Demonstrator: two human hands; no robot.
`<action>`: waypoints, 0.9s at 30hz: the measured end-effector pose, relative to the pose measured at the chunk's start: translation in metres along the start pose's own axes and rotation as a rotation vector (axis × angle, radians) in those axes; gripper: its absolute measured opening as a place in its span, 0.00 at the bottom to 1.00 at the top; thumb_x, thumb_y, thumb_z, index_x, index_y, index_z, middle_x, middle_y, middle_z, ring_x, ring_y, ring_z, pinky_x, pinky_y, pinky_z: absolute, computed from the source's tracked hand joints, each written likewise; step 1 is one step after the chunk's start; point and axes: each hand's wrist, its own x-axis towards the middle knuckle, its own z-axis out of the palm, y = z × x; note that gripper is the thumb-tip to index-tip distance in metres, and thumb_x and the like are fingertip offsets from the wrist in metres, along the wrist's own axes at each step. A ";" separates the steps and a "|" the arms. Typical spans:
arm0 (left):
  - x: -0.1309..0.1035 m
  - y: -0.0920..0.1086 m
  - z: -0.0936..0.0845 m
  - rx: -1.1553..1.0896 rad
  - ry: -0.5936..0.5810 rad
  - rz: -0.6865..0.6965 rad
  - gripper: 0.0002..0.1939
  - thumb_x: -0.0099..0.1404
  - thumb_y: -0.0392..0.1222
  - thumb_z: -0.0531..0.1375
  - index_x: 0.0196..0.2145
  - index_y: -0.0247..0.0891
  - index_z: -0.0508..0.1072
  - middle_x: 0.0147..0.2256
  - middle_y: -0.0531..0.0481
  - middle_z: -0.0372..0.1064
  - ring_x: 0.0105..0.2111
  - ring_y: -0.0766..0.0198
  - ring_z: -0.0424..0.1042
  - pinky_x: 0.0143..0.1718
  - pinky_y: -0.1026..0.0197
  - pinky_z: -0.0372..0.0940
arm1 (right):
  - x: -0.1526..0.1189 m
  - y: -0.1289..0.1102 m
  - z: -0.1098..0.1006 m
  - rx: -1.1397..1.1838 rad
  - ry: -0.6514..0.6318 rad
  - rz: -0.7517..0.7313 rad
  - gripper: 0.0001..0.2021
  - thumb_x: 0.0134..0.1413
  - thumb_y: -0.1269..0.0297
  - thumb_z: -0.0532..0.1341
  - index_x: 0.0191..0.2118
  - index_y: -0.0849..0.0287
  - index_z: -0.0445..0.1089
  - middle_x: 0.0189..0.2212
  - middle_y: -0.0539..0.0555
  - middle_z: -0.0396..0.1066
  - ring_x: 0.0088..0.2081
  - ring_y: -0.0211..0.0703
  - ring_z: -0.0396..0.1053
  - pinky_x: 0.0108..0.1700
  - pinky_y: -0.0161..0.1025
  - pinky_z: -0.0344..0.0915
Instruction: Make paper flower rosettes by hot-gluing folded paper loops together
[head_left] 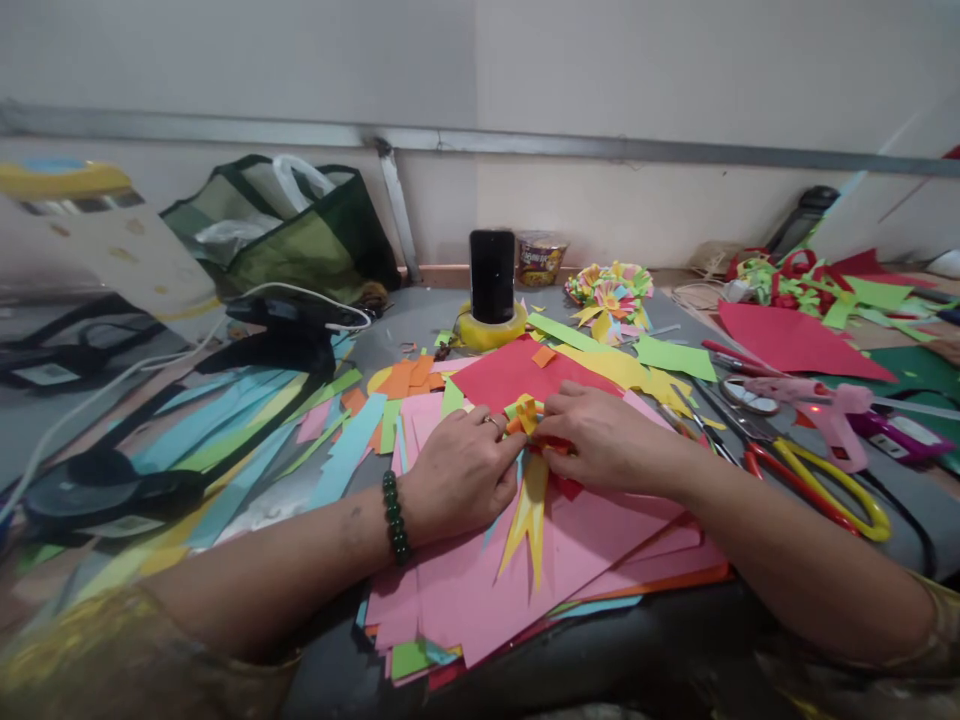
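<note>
Between my two hands is a paper flower [527,412] with orange and yellow folds and a yellow forked ribbon tail [531,520] hanging toward me. My left hand [465,465], with a green bead bracelet at the wrist, is closed on its left side. From the right, the bent fingers of my right hand [592,440] grip the same flower, with a bit of red paper below them. Part of the flower is hidden by my fingers. Underneath lies a stack of pink paper sheets [592,545], with a red sheet [495,372] behind.
A phone [492,275] stands in a yellow tape roll [491,328]. Finished paper flowers [611,295] lie behind. On the right are red-and-yellow scissors [817,485] and a pink glue gun [832,410]. Black headsets [112,490] and paper strips [225,420] cover the left.
</note>
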 end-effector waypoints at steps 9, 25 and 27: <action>0.001 0.003 -0.001 0.004 0.012 0.009 0.10 0.66 0.38 0.55 0.38 0.36 0.76 0.30 0.42 0.71 0.34 0.52 0.69 0.35 0.52 0.64 | -0.002 0.000 -0.004 0.013 0.037 0.018 0.09 0.59 0.70 0.60 0.31 0.62 0.78 0.29 0.56 0.71 0.33 0.43 0.63 0.37 0.39 0.54; 0.001 0.005 -0.002 0.031 -0.038 -0.002 0.14 0.68 0.38 0.54 0.45 0.33 0.76 0.33 0.41 0.72 0.35 0.51 0.69 0.37 0.50 0.66 | 0.001 -0.003 -0.004 -0.040 -0.047 0.054 0.12 0.60 0.73 0.58 0.36 0.62 0.80 0.32 0.58 0.74 0.35 0.44 0.65 0.39 0.39 0.57; 0.001 0.004 -0.002 0.031 -0.036 0.002 0.14 0.68 0.38 0.54 0.45 0.33 0.76 0.33 0.41 0.72 0.35 0.51 0.69 0.37 0.50 0.66 | 0.001 -0.004 -0.003 -0.051 -0.052 0.044 0.12 0.61 0.72 0.57 0.34 0.63 0.79 0.32 0.58 0.74 0.36 0.45 0.65 0.39 0.40 0.57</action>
